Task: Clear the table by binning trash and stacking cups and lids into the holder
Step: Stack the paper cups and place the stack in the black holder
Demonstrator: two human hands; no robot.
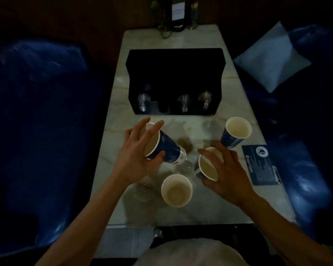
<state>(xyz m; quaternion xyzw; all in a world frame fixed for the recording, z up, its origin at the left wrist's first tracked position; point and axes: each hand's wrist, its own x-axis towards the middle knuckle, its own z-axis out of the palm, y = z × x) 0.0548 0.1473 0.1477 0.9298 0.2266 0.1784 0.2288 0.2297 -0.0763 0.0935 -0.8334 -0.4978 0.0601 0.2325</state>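
My left hand point(136, 156) grips a blue paper cup point(165, 148) by its rim, tilted with the mouth toward me, lifted over the marble table point(210, 208). My right hand point(227, 173) holds a second blue paper cup point(208, 166) by its rim, also tilted. A third paper cup point(176, 190) stands upright near the table's front. A fourth point(235, 132) stands at the right. Clear plastic cups point(183, 166) lie between my hands and another clear one point(142, 191) lies to the left of the front cup. The black holder point(175, 73) stands further back, with clear cups point(184, 102) in its slots.
A dark blue printed card point(261, 164) lies at the table's right edge. Blue sofas point(38, 112) flank the table on both sides, with a pale cushion point(271, 58) on the right one. Bottles and a plant point(173, 18) stand at the far end.
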